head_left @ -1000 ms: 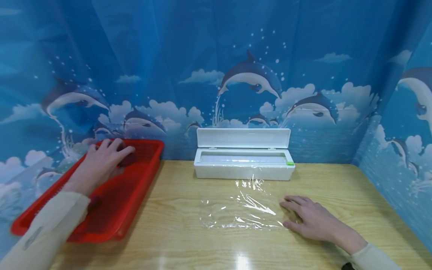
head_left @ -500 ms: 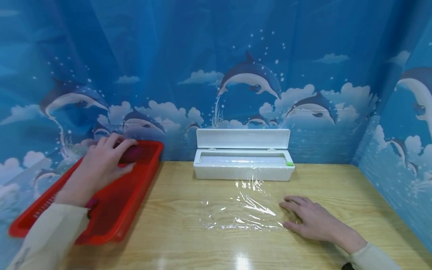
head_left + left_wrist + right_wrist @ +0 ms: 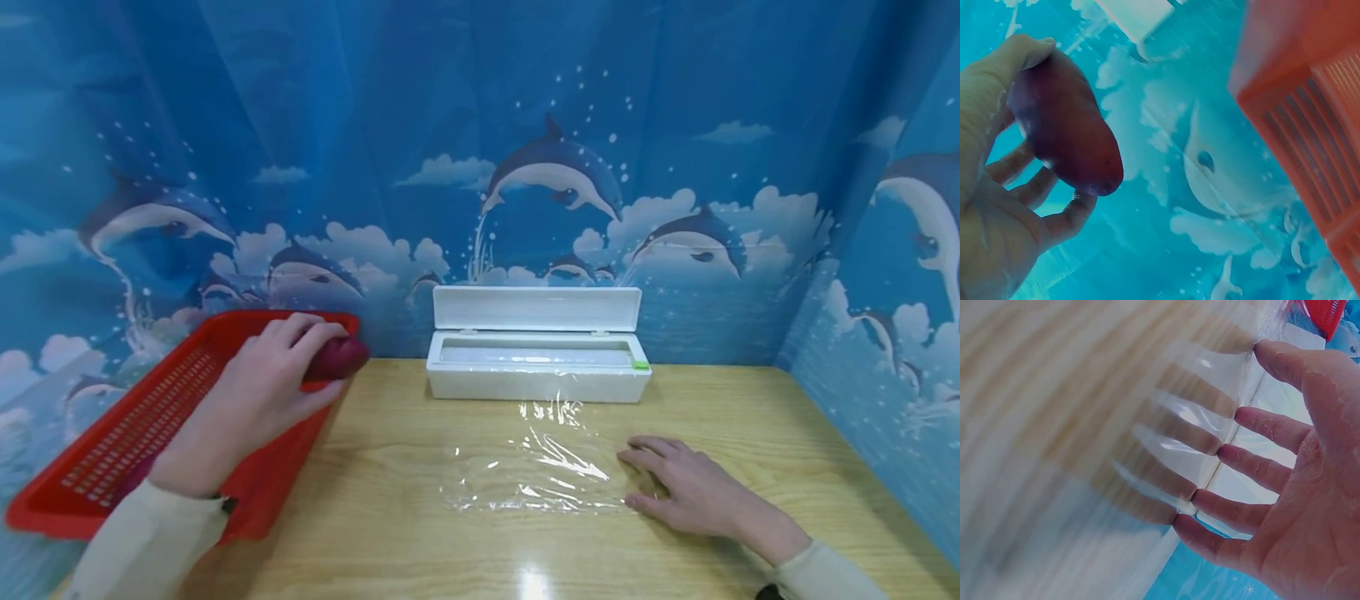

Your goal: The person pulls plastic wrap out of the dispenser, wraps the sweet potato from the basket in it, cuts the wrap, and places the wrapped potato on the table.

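My left hand (image 3: 251, 396) grips a dark purple-red sweet potato (image 3: 339, 358), lifted over the far right rim of the red basket (image 3: 161, 404). In the left wrist view the sweet potato (image 3: 1069, 128) is smooth and oblong, with thumb and fingers curled round it. A sheet of clear cling film (image 3: 525, 471) lies on the table, running out from the front of a white cling film box (image 3: 536, 385) whose lid stands up. My right hand (image 3: 693, 492) rests at the film's right edge, its spread fingertips touching down in the right wrist view.
Inside the basket another purple-red item (image 3: 135, 477) is partly hidden by my left forearm. A green slider (image 3: 641, 365) sits at the box's right end. The wooden table (image 3: 420, 542) meets a blue dolphin-printed curtain (image 3: 420, 150) behind and at the right.
My left hand has risen out of the basket and moved right with the sweet potato. The basket has shifted slightly and tilted. My right hand and the film stay put.
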Motion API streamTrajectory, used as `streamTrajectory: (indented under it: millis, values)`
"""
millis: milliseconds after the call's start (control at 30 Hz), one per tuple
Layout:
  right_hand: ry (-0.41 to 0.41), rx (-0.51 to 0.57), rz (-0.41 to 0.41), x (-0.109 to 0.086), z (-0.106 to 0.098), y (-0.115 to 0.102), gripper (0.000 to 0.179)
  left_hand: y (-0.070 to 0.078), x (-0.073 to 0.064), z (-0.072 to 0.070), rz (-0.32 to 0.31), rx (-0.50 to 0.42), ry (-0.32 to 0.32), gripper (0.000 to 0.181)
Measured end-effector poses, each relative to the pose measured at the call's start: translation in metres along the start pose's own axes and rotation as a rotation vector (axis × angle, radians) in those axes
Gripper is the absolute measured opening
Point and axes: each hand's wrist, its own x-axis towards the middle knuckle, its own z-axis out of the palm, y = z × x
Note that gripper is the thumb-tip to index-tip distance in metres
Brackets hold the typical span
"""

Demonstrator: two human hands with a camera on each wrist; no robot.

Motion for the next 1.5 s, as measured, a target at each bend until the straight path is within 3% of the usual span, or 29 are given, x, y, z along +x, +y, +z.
streamTrajectory:
  millis: [433, 933, 1500]
  values:
    - [0.013, -0.006, -0.015, 0.0, -0.001, -0.001, 0.059, 0.02, 0.008, 0.015, 0.001, -0.104, 0.003, 0.075]
    - [-0.048, 0.022, 0.008, 0.001, -0.003, 0.0, 0.063, 0.047, 0.021, 0.043, 0.113, -0.205, 0.029, 0.073]
    - [-0.062, 0.024, 0.016, 0.001, -0.003, 0.001, 0.066, 0.081, 0.035, 0.078, 0.203, -0.286, -0.049, 0.056]
